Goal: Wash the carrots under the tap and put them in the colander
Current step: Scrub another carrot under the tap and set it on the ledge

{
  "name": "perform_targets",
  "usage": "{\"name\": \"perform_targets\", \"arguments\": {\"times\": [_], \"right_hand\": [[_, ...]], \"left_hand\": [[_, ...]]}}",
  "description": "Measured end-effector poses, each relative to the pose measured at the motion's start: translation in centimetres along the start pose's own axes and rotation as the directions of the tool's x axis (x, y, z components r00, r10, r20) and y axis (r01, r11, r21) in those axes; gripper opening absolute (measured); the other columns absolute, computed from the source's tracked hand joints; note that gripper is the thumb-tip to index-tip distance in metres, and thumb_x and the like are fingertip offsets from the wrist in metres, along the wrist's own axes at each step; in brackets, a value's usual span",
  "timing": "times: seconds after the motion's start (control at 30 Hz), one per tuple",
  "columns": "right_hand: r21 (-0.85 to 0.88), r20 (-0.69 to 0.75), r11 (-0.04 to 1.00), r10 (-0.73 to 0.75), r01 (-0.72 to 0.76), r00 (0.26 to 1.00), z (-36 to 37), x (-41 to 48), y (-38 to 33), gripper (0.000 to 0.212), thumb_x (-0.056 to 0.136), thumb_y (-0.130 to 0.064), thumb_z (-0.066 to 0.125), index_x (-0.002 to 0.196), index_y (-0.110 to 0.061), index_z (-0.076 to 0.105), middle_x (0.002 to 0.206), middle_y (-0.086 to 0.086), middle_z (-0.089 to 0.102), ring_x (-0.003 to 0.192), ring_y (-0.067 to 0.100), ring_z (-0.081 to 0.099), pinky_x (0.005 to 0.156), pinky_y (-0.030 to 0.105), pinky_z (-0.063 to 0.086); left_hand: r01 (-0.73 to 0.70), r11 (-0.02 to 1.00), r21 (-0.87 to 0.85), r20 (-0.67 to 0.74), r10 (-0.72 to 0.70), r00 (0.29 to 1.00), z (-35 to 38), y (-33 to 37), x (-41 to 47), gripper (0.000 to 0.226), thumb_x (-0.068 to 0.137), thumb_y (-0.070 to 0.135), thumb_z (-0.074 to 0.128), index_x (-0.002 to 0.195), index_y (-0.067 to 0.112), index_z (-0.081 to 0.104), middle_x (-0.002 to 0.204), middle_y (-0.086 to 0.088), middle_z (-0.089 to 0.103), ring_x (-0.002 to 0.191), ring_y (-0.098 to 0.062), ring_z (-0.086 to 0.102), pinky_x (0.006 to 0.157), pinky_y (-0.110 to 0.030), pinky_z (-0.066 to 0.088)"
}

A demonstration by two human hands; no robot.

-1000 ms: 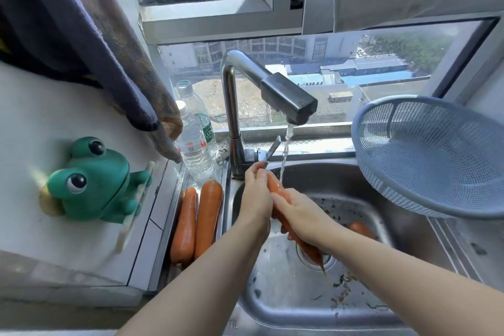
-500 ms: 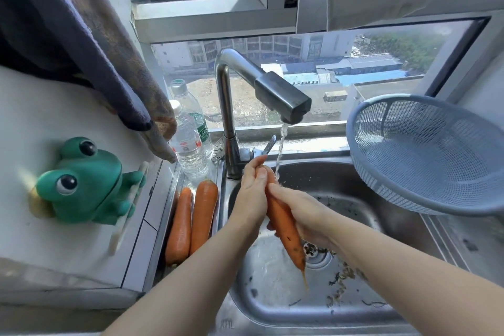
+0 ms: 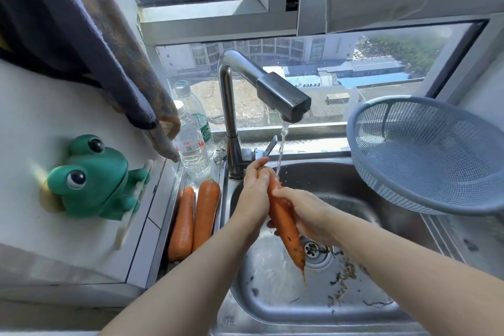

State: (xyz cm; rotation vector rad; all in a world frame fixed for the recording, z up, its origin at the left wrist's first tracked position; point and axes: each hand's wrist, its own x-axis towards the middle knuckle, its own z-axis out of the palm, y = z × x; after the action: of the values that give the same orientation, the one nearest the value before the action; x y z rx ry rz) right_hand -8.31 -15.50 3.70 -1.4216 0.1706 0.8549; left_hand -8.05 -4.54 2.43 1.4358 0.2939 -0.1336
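Over the steel sink (image 3: 381, 305) I hold one orange carrot (image 3: 287, 234), thick end up under the running tap (image 3: 283, 98), tip down near the drain. My left hand (image 3: 255, 194) grips its upper end. My right hand (image 3: 308, 213) is wrapped round its middle from the right. Water falls onto the top of the carrot. Two more carrots (image 3: 195, 215) lie side by side on the ledge left of the sink. The blue mesh colander (image 3: 431, 155) sits tilted on the right of the sink and looks empty.
Two plastic water bottles (image 3: 192, 144) stand behind the two carrots by the tap base. A green frog holder (image 3: 92, 180) sticks to the left wall, and a dark cloth (image 3: 109, 43) hangs above it. Dirt and peel scraps (image 3: 343, 281) lie in the sink bottom.
The carrot's tip has swung from the right of the drain to the left and lower, while both hands keep hold of it under the water. The view has shifted slightly.
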Motion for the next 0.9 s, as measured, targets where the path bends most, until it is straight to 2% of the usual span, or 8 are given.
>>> {"name": "perform_targets", "arguments": {"times": [0.13, 0.23, 0.3, 0.37, 0.47, 0.53, 0.67, 0.9], "right_hand": [[0.037, 0.003, 0.999, 0.004, -0.004, 1.0, 0.1, 0.1, 0.4, 0.028, 0.101, -0.024, 0.036, 0.102, -0.008, 0.06, 0.091, 0.011, 0.065, 0.078, 0.023, 0.059, 0.073, 0.033, 0.05], [0.012, 0.011, 1.0, 0.015, -0.015, 1.0, 0.1, 0.1, 0.6, 0.029, 0.099, -0.024, 0.035, 0.104, -0.007, 0.059, 0.089, 0.011, 0.064, 0.077, 0.022, 0.059, 0.073, 0.034, 0.049], [0.008, -0.003, 1.0, 0.017, -0.017, 1.0, 0.2, 0.1, 0.8, 0.029, 0.099, -0.026, 0.036, 0.103, -0.008, 0.059, 0.09, 0.011, 0.064, 0.076, 0.021, 0.058, 0.073, 0.033, 0.049], [-0.001, -0.008, 1.0, 0.007, -0.007, 1.0, 0.3, 0.1, 0.9, 0.03, 0.1, -0.027, 0.036, 0.102, -0.009, 0.06, 0.094, 0.012, 0.064, 0.075, 0.02, 0.058, 0.071, 0.031, 0.049], [-0.014, -0.022, 1.0, 0.008, -0.008, 1.0, 0.7, 0.1, 0.9, 0.032, 0.101, -0.031, 0.036, 0.1, -0.012, 0.06, 0.092, 0.011, 0.063, 0.072, 0.019, 0.057, 0.067, 0.028, 0.048], [-0.012, -0.027, 1.0, 0.027, -0.027, 0.999, 0.7, 0.0, 0.9, 0.033, 0.101, -0.035, 0.036, 0.098, -0.013, 0.061, 0.089, 0.009, 0.063, 0.071, 0.019, 0.056, 0.067, 0.028, 0.048], [-0.011, -0.004, 0.999, 0.038, -0.038, 0.999, 0.2, -0.1, 1.1, 0.033, 0.1, -0.029, 0.033, 0.099, -0.009, 0.06, 0.09, 0.011, 0.062, 0.072, 0.02, 0.056, 0.068, 0.029, 0.048], [-0.037, -0.007, 0.999, 0.036, -0.036, 0.999, -0.1, 0.0, 1.2, 0.036, 0.099, -0.029, 0.033, 0.103, -0.006, 0.06, 0.09, 0.011, 0.062, 0.073, 0.02, 0.056, 0.069, 0.03, 0.048]], "left_hand": [[0.023, 0.999, -0.035, -0.003, -0.023, 1.0, -0.3, 0.1, -0.3, 0.023, 0.105, 0.026, 0.031, 0.113, 0.037, 0.05, 0.098, 0.002, 0.058, 0.072, -0.011, 0.057, 0.044, -0.019, 0.045], [0.022, 0.998, -0.063, -0.014, -0.023, 1.0, -0.3, -0.1, -0.5, 0.024, 0.105, 0.025, 0.032, 0.114, 0.036, 0.051, 0.095, 0.002, 0.059, 0.074, -0.01, 0.058, 0.049, -0.019, 0.048], [0.02, 0.998, -0.062, -0.011, -0.021, 1.0, -0.3, -0.2, -0.7, 0.025, 0.105, 0.025, 0.032, 0.12, 0.033, 0.05, 0.091, 0.002, 0.059, 0.07, -0.009, 0.058, 0.049, -0.021, 0.048], [0.028, 0.998, -0.056, -0.013, -0.029, 0.999, -0.6, -0.3, -0.7, 0.025, 0.105, 0.026, 0.031, 0.117, 0.035, 0.051, 0.091, -0.001, 0.06, 0.066, -0.009, 0.059, 0.049, -0.022, 0.048], [0.028, 0.999, -0.04, -0.029, -0.03, 0.999, -0.6, -0.3, -0.8, 0.025, 0.105, 0.028, 0.032, 0.106, 0.042, 0.052, 0.101, -0.002, 0.06, 0.072, -0.009, 0.063, 0.052, -0.023, 0.049], [0.037, 0.998, -0.041, -0.028, -0.038, 0.999, -0.5, -0.4, -0.9, 0.024, 0.105, 0.027, 0.032, 0.109, 0.041, 0.051, 0.101, -0.001, 0.06, 0.073, -0.009, 0.062, 0.051, -0.021, 0.048], [0.054, 0.997, -0.05, -0.038, -0.056, 0.998, -0.3, -0.6, -1.0, 0.025, 0.105, 0.026, 0.031, 0.123, 0.032, 0.048, 0.098, 0.004, 0.061, 0.071, -0.009, 0.059, 0.048, -0.018, 0.046], [0.06, 0.997, -0.045, -0.046, -0.062, 0.997, -0.1, -0.6, -0.9, 0.025, 0.105, 0.027, 0.031, 0.123, 0.035, 0.047, 0.102, 0.007, 0.059, 0.074, -0.009, 0.059, 0.049, -0.018, 0.045]]}}
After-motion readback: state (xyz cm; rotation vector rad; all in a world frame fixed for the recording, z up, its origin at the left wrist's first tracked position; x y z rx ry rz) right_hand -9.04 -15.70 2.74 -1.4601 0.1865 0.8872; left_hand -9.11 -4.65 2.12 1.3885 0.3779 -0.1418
